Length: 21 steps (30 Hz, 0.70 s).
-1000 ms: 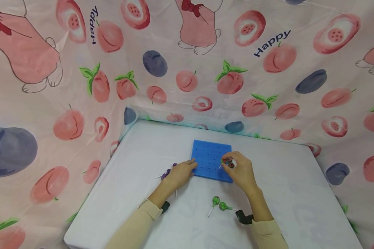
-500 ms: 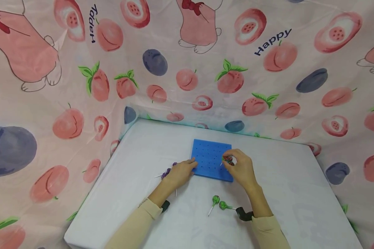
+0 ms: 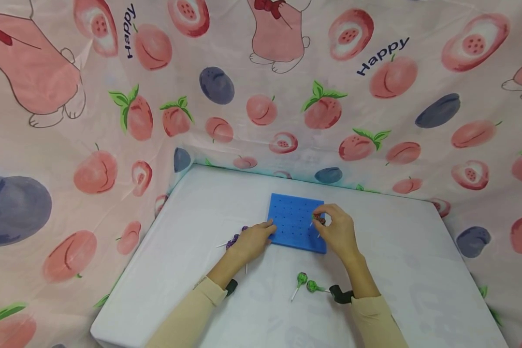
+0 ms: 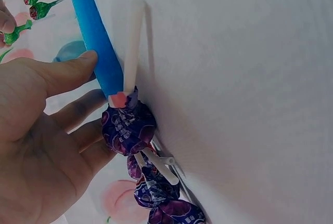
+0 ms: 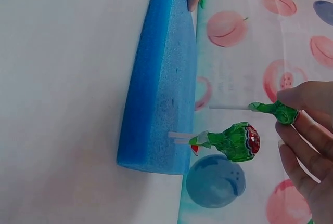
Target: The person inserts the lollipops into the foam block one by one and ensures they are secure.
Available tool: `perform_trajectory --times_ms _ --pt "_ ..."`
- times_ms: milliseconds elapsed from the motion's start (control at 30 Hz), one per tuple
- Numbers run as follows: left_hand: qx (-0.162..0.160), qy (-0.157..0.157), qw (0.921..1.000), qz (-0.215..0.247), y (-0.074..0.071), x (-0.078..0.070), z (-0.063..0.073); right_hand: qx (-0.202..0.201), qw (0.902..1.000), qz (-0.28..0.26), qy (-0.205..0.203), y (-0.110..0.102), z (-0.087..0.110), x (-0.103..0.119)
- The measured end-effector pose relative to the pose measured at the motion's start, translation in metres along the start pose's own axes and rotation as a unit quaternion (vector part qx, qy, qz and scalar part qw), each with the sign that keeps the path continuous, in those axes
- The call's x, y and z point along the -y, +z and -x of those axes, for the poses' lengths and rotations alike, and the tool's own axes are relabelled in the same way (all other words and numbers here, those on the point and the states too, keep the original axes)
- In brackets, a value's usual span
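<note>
My right hand (image 3: pixel 340 233) pinches a green-wrapped lollipop (image 5: pixel 286 114) by its head, over the right side of a blue foam board (image 3: pixel 289 215) dotted with small holes. The held stick is apart from the board in the right wrist view. Beside it, two green lollipops (image 5: pixel 239 142) that overlap stand with their sticks in the board. My left hand (image 3: pixel 252 243) rests at the board's left edge, thumb and fingertips touching it. Several purple-wrapped lollipops (image 4: pixel 130 130) lie on the table near that hand, partly hidden by it in the head view.
Two more green lollipops, one upright in view (image 3: pixel 302 278) and one sideways (image 3: pixel 313 286), lie on the white table (image 3: pixel 417 251) in front of the board. Black wrist cameras (image 3: pixel 340 294) sit at both wrists. A fruit-printed cloth (image 3: pixel 243 96) hangs behind and at the sides.
My right hand has shifted slightly up and to the right in the head view with its lollipop, and a standing stick now shows below it. The left hand has stayed at the board's edge.
</note>
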<state>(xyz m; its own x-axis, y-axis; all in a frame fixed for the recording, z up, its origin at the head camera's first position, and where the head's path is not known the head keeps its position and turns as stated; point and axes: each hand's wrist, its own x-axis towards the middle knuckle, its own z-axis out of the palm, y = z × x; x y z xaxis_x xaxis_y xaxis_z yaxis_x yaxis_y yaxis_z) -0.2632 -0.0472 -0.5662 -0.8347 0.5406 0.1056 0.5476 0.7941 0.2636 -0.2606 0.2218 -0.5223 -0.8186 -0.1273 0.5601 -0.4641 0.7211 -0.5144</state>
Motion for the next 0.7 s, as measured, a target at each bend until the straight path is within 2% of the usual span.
perform_trajectory --times_ms 700 --pt "-0.001 -0.001 1.0000 0.003 -0.001 -0.001 0.001 -0.022 0.9996 0.011 0.011 0.005 -0.004 -0.014"
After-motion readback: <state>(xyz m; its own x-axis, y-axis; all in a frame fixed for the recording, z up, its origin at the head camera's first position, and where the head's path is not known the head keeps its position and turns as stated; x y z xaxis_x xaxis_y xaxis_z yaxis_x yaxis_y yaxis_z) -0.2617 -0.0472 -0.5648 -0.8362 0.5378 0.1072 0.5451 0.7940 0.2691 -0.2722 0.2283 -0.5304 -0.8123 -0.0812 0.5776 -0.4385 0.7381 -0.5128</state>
